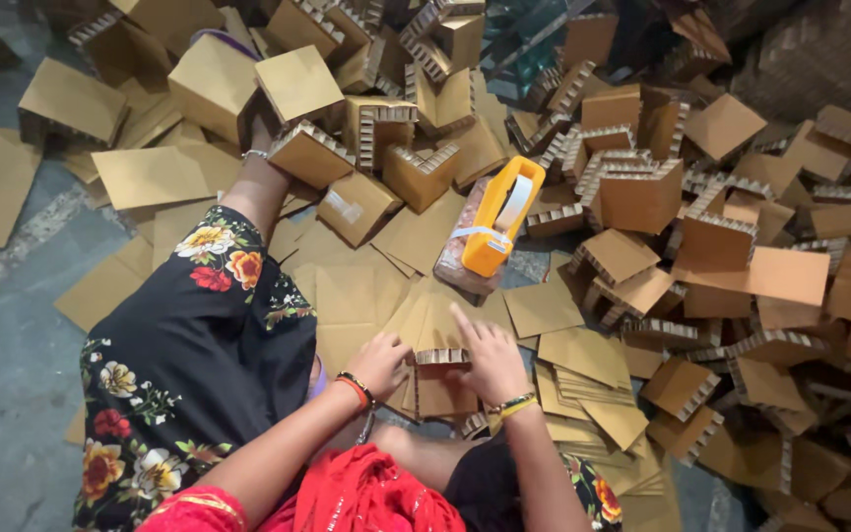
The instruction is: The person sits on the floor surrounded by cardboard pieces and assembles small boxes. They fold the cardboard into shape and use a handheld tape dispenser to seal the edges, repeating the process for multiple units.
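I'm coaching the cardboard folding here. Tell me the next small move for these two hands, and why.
Probably reach the right hand up to the yellow tape dispenser. Both hands press a folded honeycomb cardboard piece together, the left hand bracing its left side, and no tape shows on it. The dispenser lies just beyond the right fingers, so the left hand could hold the fold shut meanwhile.

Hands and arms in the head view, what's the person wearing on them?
Both forearms are bare, with no sleeves reaching the wrists. The left hand has a red band and a dark beaded bracelet at its wrist. The right hand has a yellow band beside a thin dark one. No gloves; whether there are rings is too small to tell. Red fabric shows near the upper arms.
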